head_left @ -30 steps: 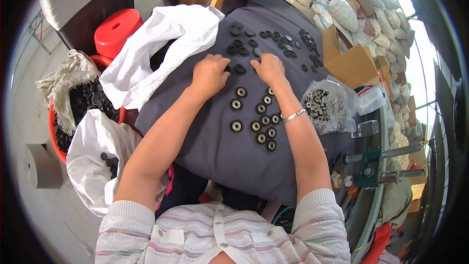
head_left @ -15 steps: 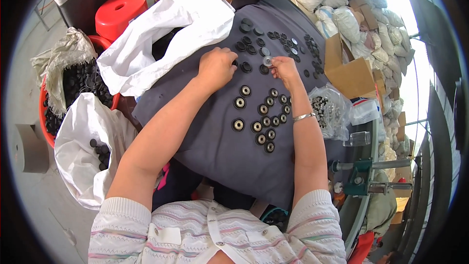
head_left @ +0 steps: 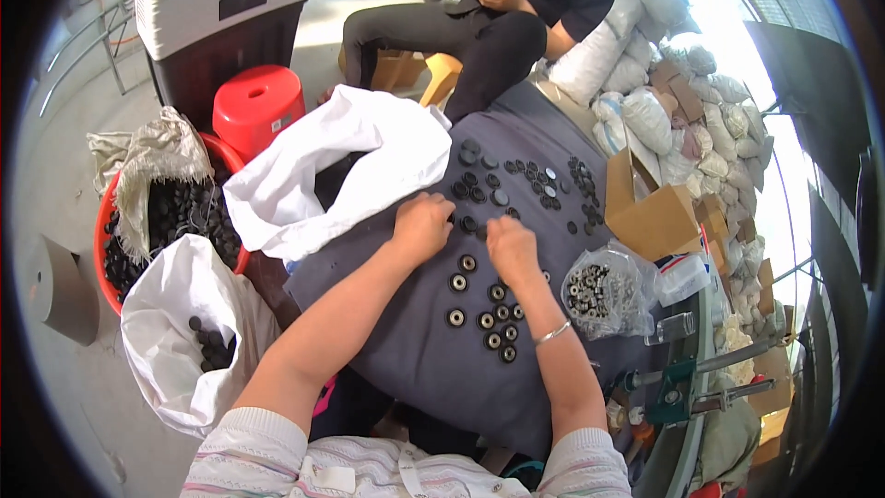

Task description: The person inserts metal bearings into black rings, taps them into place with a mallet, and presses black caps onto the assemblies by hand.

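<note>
Both my hands are over a table covered in dark grey cloth (head_left: 406, 360). My left hand (head_left: 423, 226) is curled, its fingertips beside black round parts (head_left: 469, 224); whatever it grips is hidden. Close by on the right, my right hand (head_left: 510, 247) points down with fingers bent together over the black parts, and its fingertips are mostly hidden. Below the hands lie several black wheels with metal bearing centres (head_left: 486, 320). Beyond them sit more black caps (head_left: 470, 152) and a few grey discs (head_left: 499, 196).
A clear bag of small metal bearings (head_left: 604, 290) and an open cardboard box (head_left: 650, 212) stand right. White sacks (head_left: 369, 184) and a red tub (head_left: 103, 254) of black parts are left. A green clamp-like tool (head_left: 678, 390) is lower right. Another person (head_left: 479, 28) sits across.
The view has tilted up, showing more of the person across. My right hand has turned downward and come nearer my left; the translucent disc it held is no longer visible.
</note>
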Motion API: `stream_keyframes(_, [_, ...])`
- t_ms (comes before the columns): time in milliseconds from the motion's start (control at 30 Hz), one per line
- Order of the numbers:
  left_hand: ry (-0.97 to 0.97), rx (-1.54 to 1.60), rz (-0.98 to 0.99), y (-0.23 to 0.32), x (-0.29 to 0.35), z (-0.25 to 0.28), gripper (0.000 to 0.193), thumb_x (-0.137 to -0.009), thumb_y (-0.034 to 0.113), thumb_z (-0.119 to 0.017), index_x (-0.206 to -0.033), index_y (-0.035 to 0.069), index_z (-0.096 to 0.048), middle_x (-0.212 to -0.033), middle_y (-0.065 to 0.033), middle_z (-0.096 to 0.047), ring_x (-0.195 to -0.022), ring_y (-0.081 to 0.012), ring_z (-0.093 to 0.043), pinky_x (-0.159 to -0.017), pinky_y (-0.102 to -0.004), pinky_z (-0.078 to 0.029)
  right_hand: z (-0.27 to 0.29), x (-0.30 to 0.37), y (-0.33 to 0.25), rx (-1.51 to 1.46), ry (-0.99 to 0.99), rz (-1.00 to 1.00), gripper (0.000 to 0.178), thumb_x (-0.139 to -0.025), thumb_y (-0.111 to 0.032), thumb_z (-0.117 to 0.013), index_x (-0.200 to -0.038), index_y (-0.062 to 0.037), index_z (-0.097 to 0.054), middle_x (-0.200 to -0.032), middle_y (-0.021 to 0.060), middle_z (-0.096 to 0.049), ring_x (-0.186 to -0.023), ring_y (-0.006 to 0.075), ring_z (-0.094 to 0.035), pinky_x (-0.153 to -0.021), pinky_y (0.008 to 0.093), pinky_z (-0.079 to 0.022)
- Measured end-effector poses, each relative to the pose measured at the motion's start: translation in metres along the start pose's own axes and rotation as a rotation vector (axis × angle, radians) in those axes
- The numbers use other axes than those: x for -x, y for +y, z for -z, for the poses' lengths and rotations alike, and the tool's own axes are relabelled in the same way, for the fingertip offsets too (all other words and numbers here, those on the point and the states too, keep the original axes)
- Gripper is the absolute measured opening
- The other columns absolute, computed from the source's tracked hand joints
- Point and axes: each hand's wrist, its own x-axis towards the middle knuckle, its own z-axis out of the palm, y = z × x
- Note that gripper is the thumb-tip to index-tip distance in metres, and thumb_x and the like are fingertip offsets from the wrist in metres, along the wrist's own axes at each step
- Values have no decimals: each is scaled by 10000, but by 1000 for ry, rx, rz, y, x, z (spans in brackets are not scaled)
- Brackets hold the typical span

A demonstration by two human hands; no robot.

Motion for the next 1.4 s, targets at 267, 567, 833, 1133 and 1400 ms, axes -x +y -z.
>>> stream_keyframes(267, [-17, 3, 16, 1, 6, 6, 237, -698, 114, -719, -925, 63, -675, -918, -75, -645, -905, -283, -611, -777, -399, -503, 21, 14, -33, -248, -106, -72, 110, -819, -130, -645, -902, -60, -629, -845, 97, -611, -818, 279, -635, -683, 390, -530])
stream_keyframes(567, [-16, -36, 4, -12, -10, 0, 229, -702, 134, -709, -925, 92, -681, -902, -97, -648, -884, -299, -627, -769, -410, -511, 25, -4, -20, -435, -275, -266, 302, -792, -76, -637, -1075, -5, -559, -1017, 229, -577, -966, 420, -575, -834, 466, -479])
stream_keyframes(833, [-44, 27, 58, -5, -5, 1, 227, -725, 155, -702, -937, 76, -703, -922, -99, -642, -890, -296, -634, -778, -410, -511, 45, 22, -19, -717, -257, -390, 365, -785, -55, -683, -1137, 3, -604, -885, 116, -543, -707, 207, -550, -663, 316, -469])
stream_keyframes(1133, [-20, 51, 115, -6, -5, 2, 231, -763, 184, -682, -962, 69, -705, -949, -98, -658, -881, -313, -638, -779, -410, -506, 54, 16, -35, -667, -343, -263, 331, -788, -19, -671, -1110, 1, -595, -872, 122, -552, -697, 223, -564, -657, 332, -470])
stream_keyframes(1400, [-57, 52, 141, -4, -8, 3, 220, -767, 179, -673, -953, 65, -703, -935, -94, -653, -878, -304, -637, -780, -409, -505, 53, 7, -41, -577, -408, -243, 315, -798, -37, -669, -1101, -1, -590, -988, 167, -584, -876, 365, -600, -766, 415, -488])
